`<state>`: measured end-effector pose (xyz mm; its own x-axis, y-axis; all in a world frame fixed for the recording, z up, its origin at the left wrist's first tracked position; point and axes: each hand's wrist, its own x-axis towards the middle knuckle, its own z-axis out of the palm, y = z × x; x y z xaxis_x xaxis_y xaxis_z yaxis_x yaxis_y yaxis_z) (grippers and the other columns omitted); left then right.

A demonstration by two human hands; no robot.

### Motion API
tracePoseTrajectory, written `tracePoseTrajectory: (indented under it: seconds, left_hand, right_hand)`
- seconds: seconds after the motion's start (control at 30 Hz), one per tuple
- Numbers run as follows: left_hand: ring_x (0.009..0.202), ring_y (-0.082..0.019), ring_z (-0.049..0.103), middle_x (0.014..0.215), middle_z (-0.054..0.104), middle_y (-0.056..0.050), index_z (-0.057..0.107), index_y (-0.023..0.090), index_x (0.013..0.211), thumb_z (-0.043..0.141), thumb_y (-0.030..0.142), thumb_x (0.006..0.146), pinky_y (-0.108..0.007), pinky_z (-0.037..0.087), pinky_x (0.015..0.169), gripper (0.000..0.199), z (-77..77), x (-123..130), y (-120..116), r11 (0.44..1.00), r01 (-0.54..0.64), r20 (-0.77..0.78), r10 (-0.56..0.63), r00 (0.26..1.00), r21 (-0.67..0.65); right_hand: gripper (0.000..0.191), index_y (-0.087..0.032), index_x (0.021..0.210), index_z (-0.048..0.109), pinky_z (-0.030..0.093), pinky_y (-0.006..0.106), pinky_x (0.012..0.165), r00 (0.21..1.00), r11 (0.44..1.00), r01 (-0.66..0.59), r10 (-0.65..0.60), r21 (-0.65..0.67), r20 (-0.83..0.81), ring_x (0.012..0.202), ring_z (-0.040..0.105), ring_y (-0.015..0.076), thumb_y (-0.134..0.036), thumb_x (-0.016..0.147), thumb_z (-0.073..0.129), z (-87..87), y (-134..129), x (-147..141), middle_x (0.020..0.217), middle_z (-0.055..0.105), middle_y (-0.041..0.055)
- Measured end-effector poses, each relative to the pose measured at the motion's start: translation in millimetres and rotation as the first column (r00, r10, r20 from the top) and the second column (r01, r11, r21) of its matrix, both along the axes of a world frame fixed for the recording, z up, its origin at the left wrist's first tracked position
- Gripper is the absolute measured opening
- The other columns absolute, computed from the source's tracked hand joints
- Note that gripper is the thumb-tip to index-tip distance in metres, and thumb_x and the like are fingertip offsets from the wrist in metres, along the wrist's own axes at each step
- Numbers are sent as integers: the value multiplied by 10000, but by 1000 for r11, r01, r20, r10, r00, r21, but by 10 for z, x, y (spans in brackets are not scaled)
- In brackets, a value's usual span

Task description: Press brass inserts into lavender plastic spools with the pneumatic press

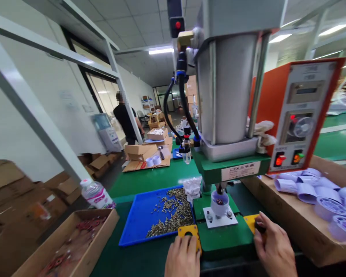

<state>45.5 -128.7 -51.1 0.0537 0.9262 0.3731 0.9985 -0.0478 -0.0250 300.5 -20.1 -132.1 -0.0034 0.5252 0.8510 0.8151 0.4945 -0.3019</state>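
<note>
A green press with a grey cylinder point(226, 88) stands in the middle. Under its ram, a white plastic cup-shaped part point(219, 204) sits on a white plate point(212, 222) bolted to the green base. My left hand point(183, 256) rests on the yellow switch plate point(189, 231) at the base's left side, fingers bent over it. On the right side, my right hand point(273, 244) has thumb and fingers around a black knob on the other yellow plate point(250, 222). Left of the base lies a blue tray point(138, 219) holding small metal pieces point(175, 215).
An orange control box point(271, 100) stands right of the press. At the right, a cardboard box point(296, 227) holds white plastic rings. Another box point(103, 234) with reddish parts and a bottle point(95, 194) are at the left. A person point(127, 121) in black stands farther back.
</note>
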Motion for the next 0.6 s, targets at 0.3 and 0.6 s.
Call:
tracePoseTrajectory:
  seconds: [0.3,0.6]
  left_hand:
    - [1026,-225,588,1032,656,-59,631,182,981,611,271,839,-396,485,913,169,447,-382,896,907,-99,133,166,977,-409]
    - [959,-183,626,925,669,-38,626,138,875,592,251,871,-397,516,885,118,272,-425,1149,873,-36,79,85,993,-486]
  right_hand:
    - [399,-118,1235,489,481,427,791,997,1000,9,-11,-27,-75,865,598,277,-369,954,358,-148,-5,-25,957,647,134]
    - [424,-267,1283,451,470,420,904,853,828,-397,173,-397,-492,1014,607,243,-456,905,474,540,110,-200,1088,633,66]
